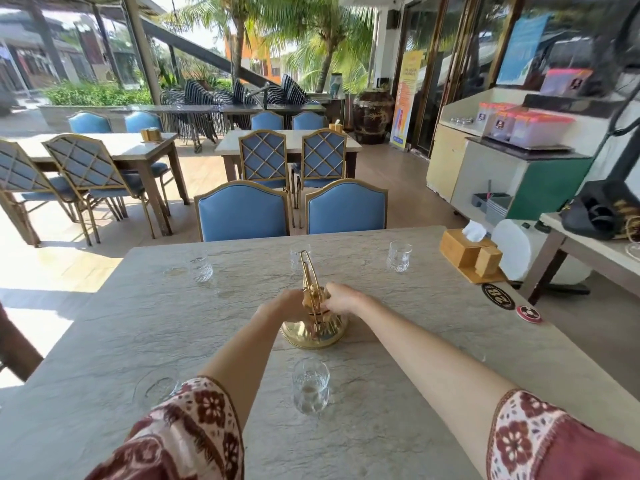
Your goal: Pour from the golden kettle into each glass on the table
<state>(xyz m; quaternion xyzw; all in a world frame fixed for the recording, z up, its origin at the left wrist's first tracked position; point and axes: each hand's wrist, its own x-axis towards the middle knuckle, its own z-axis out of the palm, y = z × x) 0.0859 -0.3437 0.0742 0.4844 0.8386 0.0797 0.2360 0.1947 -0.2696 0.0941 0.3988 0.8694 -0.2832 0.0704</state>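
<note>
Here my fingers (320,304) close in on the top of the golden kettle (313,329) from both sides. My left hand (282,308) cups the left of the lid area and my right hand (341,299) presses in from the right, its fingers curled against the knob and the base of the handle. Both hands touch the kettle, though whether either has a true grip I cannot tell, since the fingertips are hidden behind the metal. The kettle stands upright on the table (415,341), a little nearer than its middle, with its thin handle (306,271) raised straight up.

Nearest me, just below the kettle, stands a clear glass (310,386) between my forearms. To its left, partly behind my patterned left sleeve (187,434), is another glass (156,391), seen only in part. At the far side of the table three more are spread out: the far left glass (201,268), the far middle glass (298,258) just behind the kettle's handle, and the far right glass (399,256). All stand well apart from each other.

At the far right corner sits a wooden tissue box (467,252), and near it at the right edge lie a dark round coaster (497,296) and a small red one (529,314). Two blue chairs (242,213) face me across the table.
</note>
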